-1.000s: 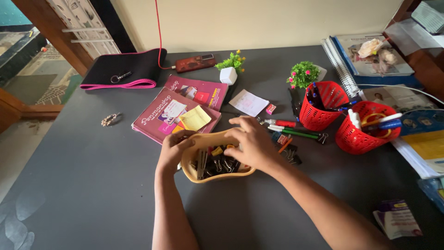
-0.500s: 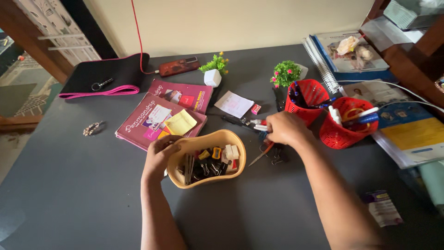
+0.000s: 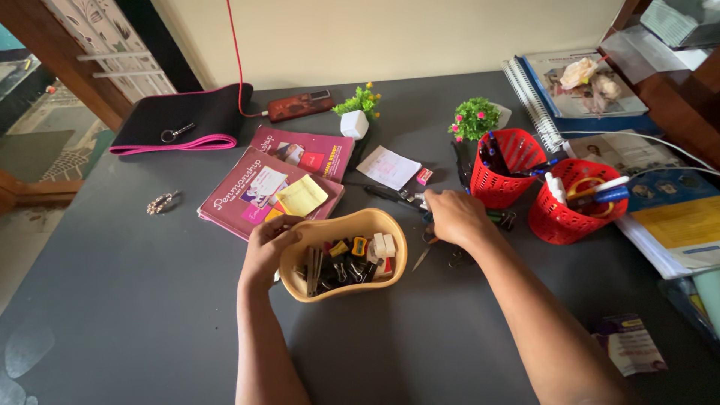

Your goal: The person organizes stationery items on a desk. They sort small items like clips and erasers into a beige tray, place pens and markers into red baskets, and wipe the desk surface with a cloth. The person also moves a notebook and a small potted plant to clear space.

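Note:
A tan bean-shaped tray (image 3: 396, 238) sits in the middle of the dark table, filled with binder clips, sharpeners and erasers. My left hand (image 3: 268, 251) grips its left rim. My right hand (image 3: 455, 216) lies to the tray's right, fingers curled over a small pile of pens and clips (image 3: 439, 244) on the table; what it grips is hidden under the hand. An orange-handled tool pokes out below it.
Two red mesh baskets (image 3: 512, 166) (image 3: 576, 201) with pens stand at right, books and papers beyond them. Pink books (image 3: 259, 191) with a yellow note lie behind the tray. Two small potted plants (image 3: 474, 118), a phone, a black-pink belt and a cable sit at the back.
My right hand left the tray's top and reached right onto the pile of pens beside the red baskets. The left hand kept its hold on the tray's rim.

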